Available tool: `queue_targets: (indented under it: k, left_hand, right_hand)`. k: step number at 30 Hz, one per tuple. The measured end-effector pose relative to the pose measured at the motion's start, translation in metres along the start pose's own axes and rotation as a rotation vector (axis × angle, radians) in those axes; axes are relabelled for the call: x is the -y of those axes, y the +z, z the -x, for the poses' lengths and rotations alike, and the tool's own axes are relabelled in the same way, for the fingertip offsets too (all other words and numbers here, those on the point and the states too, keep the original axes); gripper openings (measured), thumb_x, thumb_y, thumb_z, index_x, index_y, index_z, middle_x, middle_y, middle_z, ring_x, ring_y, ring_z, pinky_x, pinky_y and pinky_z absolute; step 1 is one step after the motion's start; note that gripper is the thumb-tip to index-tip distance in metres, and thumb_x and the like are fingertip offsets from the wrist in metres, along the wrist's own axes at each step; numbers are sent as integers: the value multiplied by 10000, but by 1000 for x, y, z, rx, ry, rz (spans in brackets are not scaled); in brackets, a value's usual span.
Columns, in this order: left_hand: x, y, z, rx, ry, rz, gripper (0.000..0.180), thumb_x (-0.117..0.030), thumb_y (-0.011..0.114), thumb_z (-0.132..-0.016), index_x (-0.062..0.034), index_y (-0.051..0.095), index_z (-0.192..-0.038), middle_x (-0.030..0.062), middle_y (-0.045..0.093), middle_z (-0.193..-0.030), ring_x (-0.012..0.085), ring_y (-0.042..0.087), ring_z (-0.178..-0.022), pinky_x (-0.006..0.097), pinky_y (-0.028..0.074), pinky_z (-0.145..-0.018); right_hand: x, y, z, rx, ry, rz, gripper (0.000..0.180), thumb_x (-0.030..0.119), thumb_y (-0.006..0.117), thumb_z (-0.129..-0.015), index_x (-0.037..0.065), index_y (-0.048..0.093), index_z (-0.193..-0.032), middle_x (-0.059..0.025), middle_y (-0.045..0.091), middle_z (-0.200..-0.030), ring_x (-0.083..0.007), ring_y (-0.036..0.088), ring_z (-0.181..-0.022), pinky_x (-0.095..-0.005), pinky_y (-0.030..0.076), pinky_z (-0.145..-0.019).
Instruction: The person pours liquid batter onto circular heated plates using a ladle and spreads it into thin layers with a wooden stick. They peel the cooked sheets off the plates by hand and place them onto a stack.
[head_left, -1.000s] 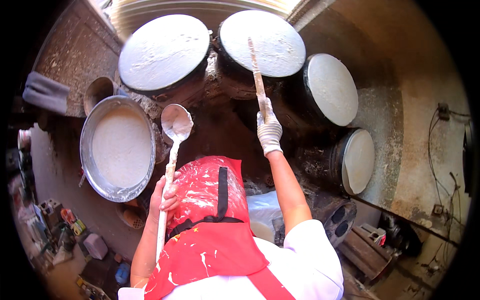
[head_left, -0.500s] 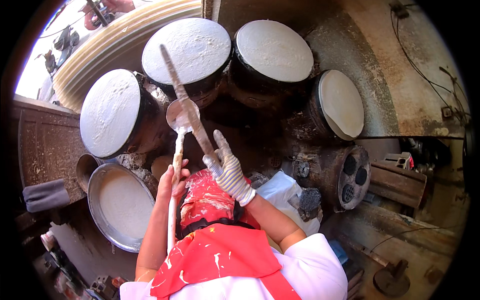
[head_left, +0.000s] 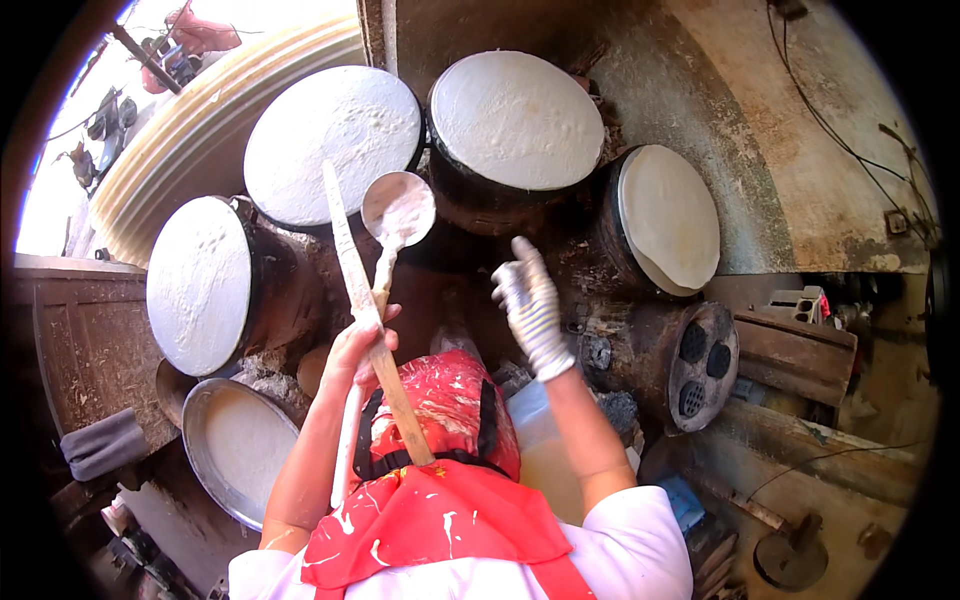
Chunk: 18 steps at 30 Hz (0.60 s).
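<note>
My bare left hand (head_left: 362, 350) is closed around a long-handled ladle (head_left: 402, 208) and a long flat wooden stick (head_left: 400, 405). The ladle's round bowl is smeared with pale batter, and the stick crosses its handle. My right hand (head_left: 535, 315), in a striped glove, reaches forward with nothing in it, fingers stretched out. It is nearest to the right-hand round griddle (head_left: 668, 218), where a thin pale sheet has one edge lifting at the lower side. Three more griddles, the left (head_left: 200, 285), the middle-left (head_left: 330, 140) and the middle-right (head_left: 517, 120), are covered in white batter.
An oval metal basin (head_left: 240, 445) of pale batter stands at the left. Behind the griddles is a curved stack of pale sheets (head_left: 230, 110). At the right are a cylinder with dark holes (head_left: 703, 365) and a wooden beam (head_left: 795, 355). A dark cloth (head_left: 103, 443) hangs at far left.
The wooden stick has passed from my right hand into my left, beside the ladle. My emptied right hand has moved right and forward. The whole view has shifted slightly.
</note>
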<state>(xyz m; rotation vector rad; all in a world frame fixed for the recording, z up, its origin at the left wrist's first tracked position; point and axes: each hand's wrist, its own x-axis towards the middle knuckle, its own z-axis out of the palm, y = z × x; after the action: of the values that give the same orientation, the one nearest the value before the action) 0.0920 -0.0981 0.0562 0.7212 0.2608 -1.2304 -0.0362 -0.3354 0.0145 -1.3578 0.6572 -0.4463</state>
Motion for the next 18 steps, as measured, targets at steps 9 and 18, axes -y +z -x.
queue_targets:
  k: [9,18]
  left_hand:
    - [-13,30,-71,66,110,404,477,-210,390,-958,12,253,-1357,119,547,-870,70,407,-340,163,371,-295]
    - [-10,53,-91,68,202,519,502,-229,382,-965,7,220,-1377,102,522,-853,98,453,-395,195,412,-349]
  right_hand:
    - [-54,-165,-215,-517,-33,848,597,334,632,-804,21,418,-1264,-237,531,-1154,-365,525,-1054,-435,421,-895]
    - [30,-117,-455,80,-271,1293,657,371,652,-772,140,391,-1329,-124,427,-1345,-325,415,-1218,-435,353,-1002]
